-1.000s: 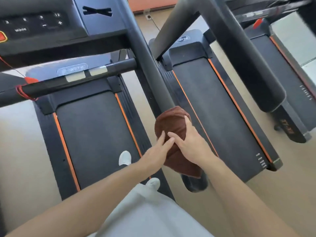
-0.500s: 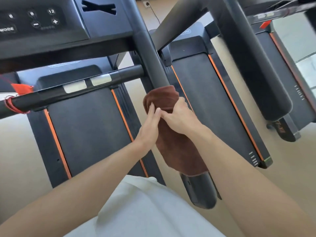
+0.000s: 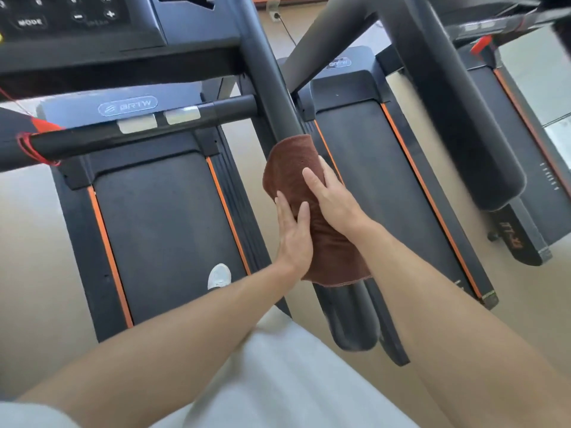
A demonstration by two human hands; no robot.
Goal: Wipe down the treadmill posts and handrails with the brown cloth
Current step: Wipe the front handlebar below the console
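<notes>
Head view: both hands press the brown cloth round the treadmill's right handrail.

The brown cloth (image 3: 304, 211) is wrapped over the handrail (image 3: 272, 78), a dark tube whose long axis runs from about 11 o'clock at the console (image 3: 77, 23) down to 5 o'clock, ending in a free tip below the cloth's lower hem. The left hand (image 3: 293, 233) lies at the cloth's 8 o'clock side, fingers straight and flat against it; the right hand (image 3: 333, 199) lies over its 3 o'clock side, fingers extended and laid across the fabric, thumb side hidden, so a full grip cannot be confirmed. The cloth's long axis follows the rail. Uncovered tube lies toward 11 o'clock of both hands and toward 5 o'clock; the right hand sits nearer the upper stretch, so the next stroke probably travels along that axis. A crossbar (image 3: 139, 131) meets the rail at 10 o'clock of the cloth.
</notes>
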